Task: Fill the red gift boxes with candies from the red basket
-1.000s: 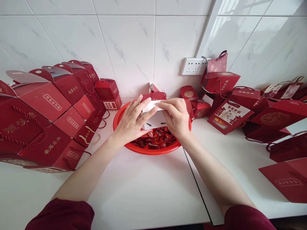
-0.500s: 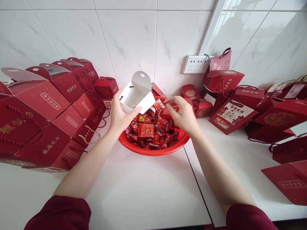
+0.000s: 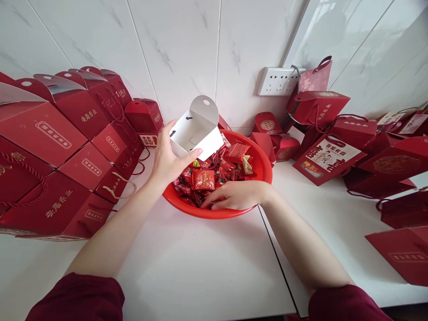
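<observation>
My left hand (image 3: 170, 156) grips an open box (image 3: 195, 133) by its left and near sides. The box is white inside, with a raised rounded flap, and is tilted above the back left of a red plastic basket (image 3: 214, 214). Red-wrapped candies (image 3: 203, 179) fill the basket. At the basket's near right, my right hand (image 3: 234, 195) lies palm down on the candies with its fingertips down among them. Its fingers look slightly bent and apart, and I see nothing held in them.
Red gift boxes (image 3: 76, 165) with rope handles are stacked at the left. More red boxes (image 3: 388, 160) stand and lie at the right. A white socket strip (image 3: 279, 81) is on the tiled wall. A dark seam crosses the white table (image 3: 200, 263).
My right hand has moved from the back right of the basket down to its near side, uncovering candies at the back. My left hand still holds the white-lined box.
</observation>
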A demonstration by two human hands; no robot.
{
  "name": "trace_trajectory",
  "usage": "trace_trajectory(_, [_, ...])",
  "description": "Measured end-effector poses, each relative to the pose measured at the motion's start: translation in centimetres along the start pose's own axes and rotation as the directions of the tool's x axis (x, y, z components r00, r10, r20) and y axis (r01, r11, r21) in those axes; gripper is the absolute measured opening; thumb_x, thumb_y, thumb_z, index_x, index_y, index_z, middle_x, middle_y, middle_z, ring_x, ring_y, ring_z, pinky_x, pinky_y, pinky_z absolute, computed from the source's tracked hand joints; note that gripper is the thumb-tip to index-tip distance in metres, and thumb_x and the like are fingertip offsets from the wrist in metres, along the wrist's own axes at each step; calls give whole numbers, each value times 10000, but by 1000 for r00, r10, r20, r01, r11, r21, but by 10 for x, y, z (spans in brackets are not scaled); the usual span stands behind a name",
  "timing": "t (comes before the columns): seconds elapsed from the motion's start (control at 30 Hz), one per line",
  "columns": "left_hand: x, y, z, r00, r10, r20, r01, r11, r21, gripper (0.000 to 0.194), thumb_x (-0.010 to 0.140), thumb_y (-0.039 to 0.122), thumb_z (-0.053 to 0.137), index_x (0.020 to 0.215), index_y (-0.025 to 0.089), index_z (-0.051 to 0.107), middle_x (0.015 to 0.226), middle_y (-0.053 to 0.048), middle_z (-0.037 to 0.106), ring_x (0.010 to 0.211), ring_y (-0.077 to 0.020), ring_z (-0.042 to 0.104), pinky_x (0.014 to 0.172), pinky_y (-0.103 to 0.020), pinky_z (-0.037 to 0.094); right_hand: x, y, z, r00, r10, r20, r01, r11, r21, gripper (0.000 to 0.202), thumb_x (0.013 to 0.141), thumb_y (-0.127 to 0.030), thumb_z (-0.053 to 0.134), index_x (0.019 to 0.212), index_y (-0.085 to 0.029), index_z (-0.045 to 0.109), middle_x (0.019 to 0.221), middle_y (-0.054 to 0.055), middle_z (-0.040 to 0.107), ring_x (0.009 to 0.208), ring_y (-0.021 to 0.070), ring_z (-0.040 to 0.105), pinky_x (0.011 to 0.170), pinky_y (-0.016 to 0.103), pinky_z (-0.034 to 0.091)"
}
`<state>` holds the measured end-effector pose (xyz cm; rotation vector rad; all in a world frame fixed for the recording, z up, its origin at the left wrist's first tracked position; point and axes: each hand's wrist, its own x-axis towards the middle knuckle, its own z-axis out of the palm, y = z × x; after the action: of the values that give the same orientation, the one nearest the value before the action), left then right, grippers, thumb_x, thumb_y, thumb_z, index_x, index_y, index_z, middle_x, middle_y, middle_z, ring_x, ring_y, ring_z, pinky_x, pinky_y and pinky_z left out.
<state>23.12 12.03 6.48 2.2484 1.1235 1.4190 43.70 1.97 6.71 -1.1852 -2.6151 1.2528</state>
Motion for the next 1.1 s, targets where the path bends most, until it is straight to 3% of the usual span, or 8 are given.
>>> trace_trajectory(0.17, [0, 2, 0, 998, -29, 54, 29, 1000, 8, 934, 643, 501, 848, 1435, 278, 404, 1468, -116, 498, 1362, -357, 473, 1131, -525, 397, 3, 3, 0, 965, 231, -124, -246, 960, -131, 216, 839, -348, 655, 1033, -255, 637, 933, 27, 697, 752, 197, 624, 580, 269, 413])
trace_trajectory(0.33, [0, 1, 0, 996, -38, 86, 36, 999, 20, 939, 644, 521, 844, 1438, 288, 400, 1495, -106, 483, 1389, -358, 450, 1142, -527, 382, 4, 9, -3, 911, 345, -228, -388, 902, -187, 327, 797, -229, 674, 1104, -238, 562, 958, 50, 690, 783, 206, 636, 588, 261, 398])
trace_trajectory(0.5, [0, 2, 1, 995, -28, 91, 26, 999, 23, 933, 648, 515, 841, 1438, 289, 399, 1496, -106, 476, 1385, -358, 452, 1148, -527, 372, 3, 19, -4, 911, 283, -299, -344, 922, -175, 369, 836, -101, 554, 1177, -237, 586, 991, 58, 707, 869, 215, 656, 672, 265, 420])
trace_trajectory(0.9, [0, 2, 1, 995, -32, 96, 32, 999, -1, 918, 642, 518, 845, 1428, 303, 423, 1487, -99, 488, 1372, -366, 462, 1138, -541, 380, 6, 21, -4, 768, 238, -595, -297, 955, -1, 304, 963, -135, 407, 1120, -204, 658, 1106, 82, 731, 994, 230, 664, 847, 313, 459])
trace_trajectory(1.1, [0, 3, 1, 995, -56, 82, 56, 998, 5, 901, 644, 506, 844, 1417, 295, 432, 1480, -101, 490, 1371, -370, 460, 1139, -551, 376, 5, 15, -6, 745, 259, -614, -248, 963, 105, 210, 992, -260, 452, 977, -207, 654, 907, 44, 741, 787, 181, 682, 738, 284, 473])
